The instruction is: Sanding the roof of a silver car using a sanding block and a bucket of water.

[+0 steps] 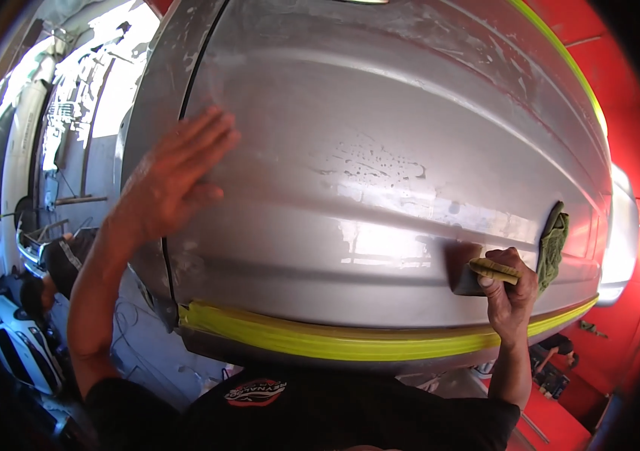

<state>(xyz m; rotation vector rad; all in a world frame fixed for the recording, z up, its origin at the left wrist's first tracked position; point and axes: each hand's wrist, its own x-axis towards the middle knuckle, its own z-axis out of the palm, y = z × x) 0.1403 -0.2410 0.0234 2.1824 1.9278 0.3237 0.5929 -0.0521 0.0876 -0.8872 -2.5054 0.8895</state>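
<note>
A silver vehicle panel (282,128), ridged and partly wet, fills the middle of the head view, with yellow masking tape (335,344) along its near and far right edges. My left hand (177,169) is open over the panel's left part, fingers extended and slightly blurred; whether it touches the surface I cannot tell. My right hand (512,297), at the lower right of the panel, grips a flat yellowish pad (494,270). A folded green cloth (552,248) lies on the panel just beyond that hand.
White vehicles (23,338) stand in the bright area at the left, where a person (64,267) in dark clothing is partly behind my left arm. Another person (557,353) is by dark items at the lower right. Red walls or flooring (613,346) line the right side.
</note>
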